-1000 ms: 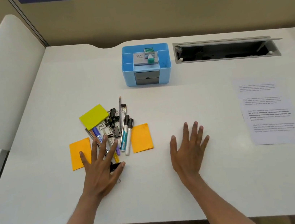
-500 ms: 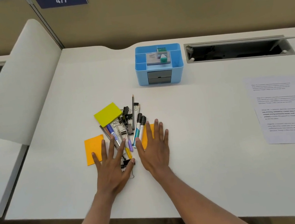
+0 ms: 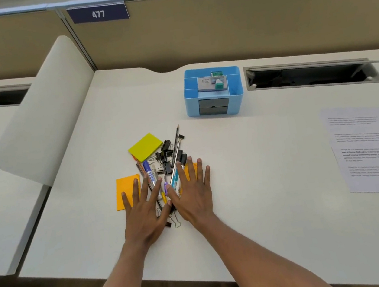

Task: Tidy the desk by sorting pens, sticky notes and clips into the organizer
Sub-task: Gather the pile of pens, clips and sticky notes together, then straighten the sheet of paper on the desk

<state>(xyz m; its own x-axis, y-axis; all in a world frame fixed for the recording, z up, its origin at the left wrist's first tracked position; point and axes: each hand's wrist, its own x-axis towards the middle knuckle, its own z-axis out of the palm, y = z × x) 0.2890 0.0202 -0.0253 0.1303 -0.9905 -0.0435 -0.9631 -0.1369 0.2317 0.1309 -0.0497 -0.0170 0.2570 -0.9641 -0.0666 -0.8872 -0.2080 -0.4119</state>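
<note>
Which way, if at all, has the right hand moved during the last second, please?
Yes: the right hand moved left, from bare desk onto the right-side orange sticky note, ending beside the left hand.

Centre heap: pens point(image 3: 150, 173), clips point(image 3: 167, 155), sticky notes point(image 3: 145, 146) bunched together; left hand point(image 3: 145, 215) and right hand point(image 3: 195, 198) lie flat across its near side, thumbs nearly meeting.
Above heap: bare strip of desk point(image 3: 270, 156) up to the blue organizer point(image 3: 215, 105).
Organizer top: grey box point(image 3: 207, 85) fills the middle section.
Right: open desk as far as printed sheets point(image 3: 367, 150).
Upper right: open cable slot point(image 3: 313, 76) just beside organizer.
Left: curved white divider point(image 3: 41, 120) walls the desk edge.
</note>
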